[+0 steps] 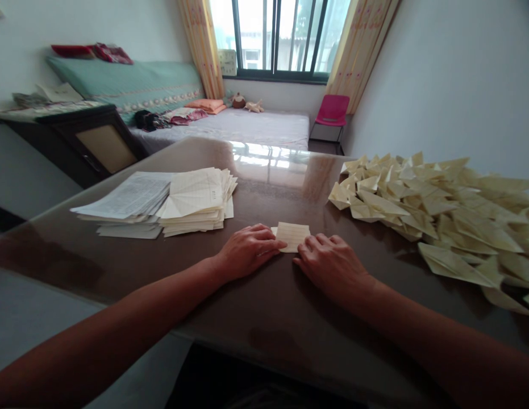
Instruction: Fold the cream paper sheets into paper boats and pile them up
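Note:
A small folded piece of lined, cream-coloured paper [293, 236] lies on the brown table between my hands. My left hand [253, 247] has its fingers bent together over the paper's left side, with the fingertips pressed on it. At the right edge, the curled fingers of my right hand [330, 264] hold the paper down, the thumb tucked in near the lower corner. Parts of both paper edges are hidden under my fingers.
Left of my hands are stacks of printed sheets [128, 196] and lined paper [196, 196]. A large heap of folded paper boats [443, 204] covers the table's right side. Beyond the glossy table [264, 193] stand a bed [264, 128] and a pink chair [333, 109].

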{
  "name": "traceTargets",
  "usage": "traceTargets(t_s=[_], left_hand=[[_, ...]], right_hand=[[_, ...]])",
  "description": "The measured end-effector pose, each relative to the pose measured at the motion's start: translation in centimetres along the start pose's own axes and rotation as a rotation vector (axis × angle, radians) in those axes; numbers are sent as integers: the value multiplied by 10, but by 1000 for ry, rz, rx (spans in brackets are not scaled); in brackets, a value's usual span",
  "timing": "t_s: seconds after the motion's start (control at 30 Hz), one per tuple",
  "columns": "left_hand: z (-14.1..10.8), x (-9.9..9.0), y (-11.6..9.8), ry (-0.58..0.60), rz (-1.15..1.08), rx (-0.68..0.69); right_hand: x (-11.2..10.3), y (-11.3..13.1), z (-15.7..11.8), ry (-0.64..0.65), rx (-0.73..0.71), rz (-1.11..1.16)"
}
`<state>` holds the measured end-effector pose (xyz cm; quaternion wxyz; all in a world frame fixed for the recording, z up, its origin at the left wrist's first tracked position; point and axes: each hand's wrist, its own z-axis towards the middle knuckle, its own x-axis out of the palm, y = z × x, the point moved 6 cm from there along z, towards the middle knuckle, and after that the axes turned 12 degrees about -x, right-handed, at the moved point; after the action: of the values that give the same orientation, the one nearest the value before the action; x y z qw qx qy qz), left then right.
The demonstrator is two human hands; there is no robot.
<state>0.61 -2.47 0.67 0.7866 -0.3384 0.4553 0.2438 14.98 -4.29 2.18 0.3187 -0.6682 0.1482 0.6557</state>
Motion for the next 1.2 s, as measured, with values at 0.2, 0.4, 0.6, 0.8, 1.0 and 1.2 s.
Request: traceTargets(t_s=[0.2, 0.4, 0.6, 0.8, 1.0, 1.2], left_hand=[[-3, -13, 3, -128, -122, -17], [-9, -36, -4, -365, -188, 28], [-10, -37, -12, -360, -240, 72], [-4, -33, -6, -291, -288, -2], [-5, -28, -9, -269, -88, 17], [-10, -24, -21, -301, 232, 171]], right_hand=[[-10, -26, 0, -113, 56, 122], [3, -68, 0, -467, 245, 609], [21, -59, 10, -445, 182, 1485], [23, -66, 5, -576, 323, 1382], [34, -71, 4, -560, 396, 1367], [34, -68, 8, -464, 378, 1199]])
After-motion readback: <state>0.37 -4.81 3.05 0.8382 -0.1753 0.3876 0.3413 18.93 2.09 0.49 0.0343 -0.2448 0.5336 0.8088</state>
